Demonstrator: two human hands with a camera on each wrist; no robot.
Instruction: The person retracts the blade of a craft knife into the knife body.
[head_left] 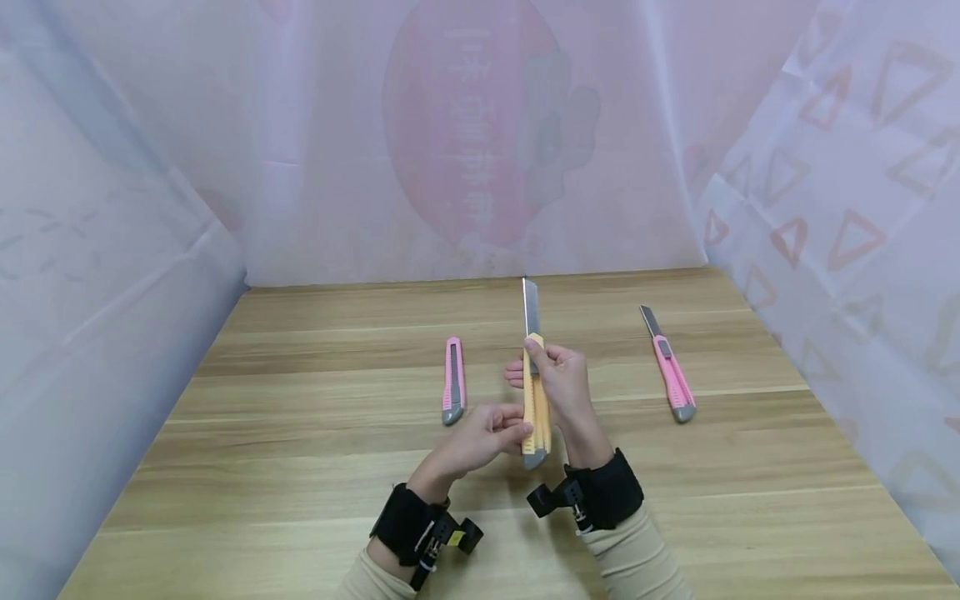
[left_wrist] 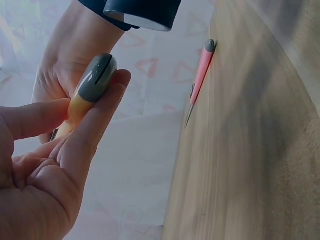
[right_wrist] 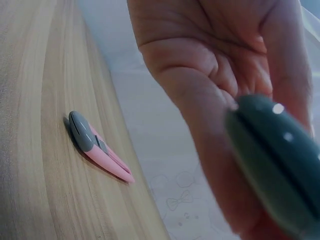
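A closed pink knife (head_left: 453,381) lies on the desk (head_left: 300,467). The left hand (head_left: 480,440) pinches the orange knife (head_left: 536,408) near its grey end; the right hand (head_left: 564,382) grasps it, apparently thumb on the slider. Another pink knife (head_left: 671,371) lies right.

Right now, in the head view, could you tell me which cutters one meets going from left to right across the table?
Closed pink cutter → orange cutter held in both hands → pink cutter with blade out.
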